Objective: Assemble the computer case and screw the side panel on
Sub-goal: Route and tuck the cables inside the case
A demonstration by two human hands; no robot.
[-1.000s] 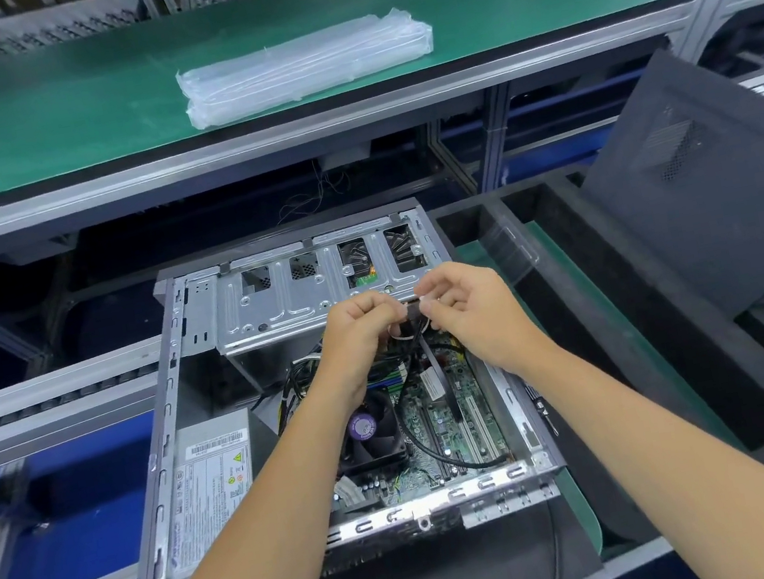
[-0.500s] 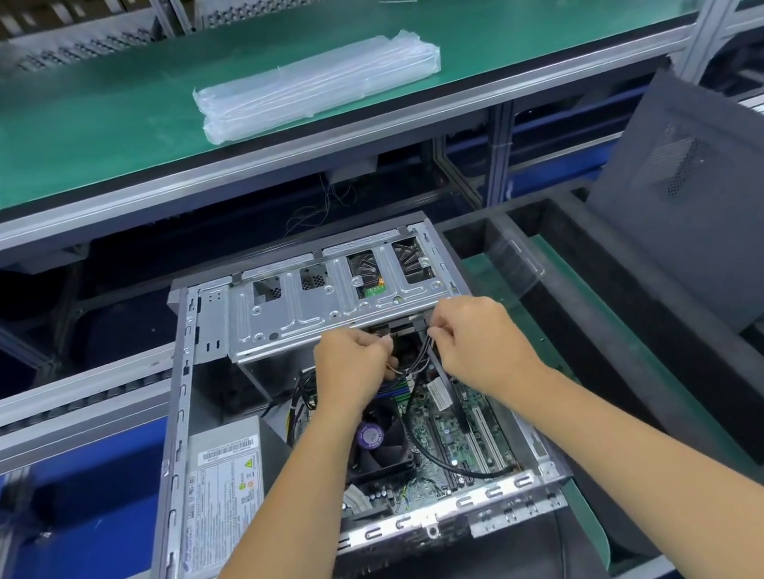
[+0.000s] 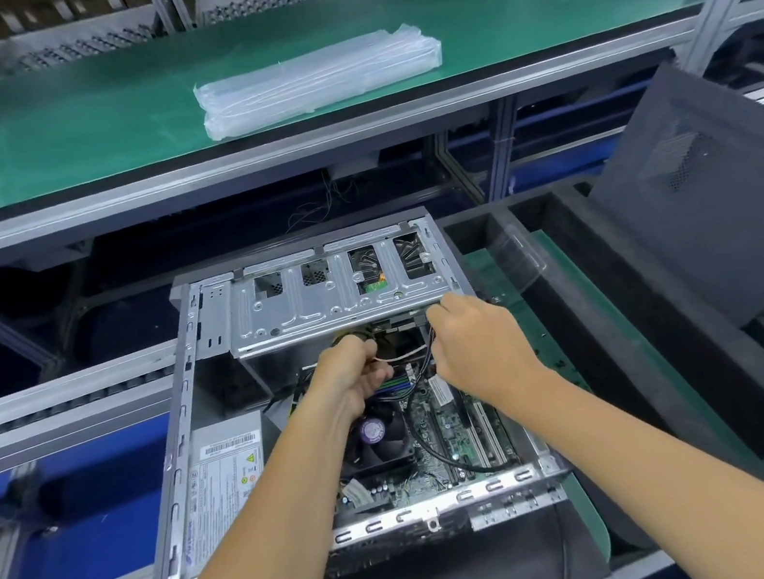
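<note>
The open case (image 3: 338,399) lies on its side in front of me. Both my hands reach in under the drive cage (image 3: 335,297), which hides my fingertips. My left hand (image 3: 350,381) and right hand (image 3: 477,349) curl round the cables (image 3: 426,363). The side panel (image 3: 722,203) leans to the right. A plastic bag (image 3: 317,78) lies on the green tabletop (image 3: 61,131) behind.

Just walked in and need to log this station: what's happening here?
A person is working inside an open computer case lying on its side. Both hands are at the cables just under the drive cage: the left hand and the right hand each grip some. The side panel is not yet on; it leans to the right.
</note>
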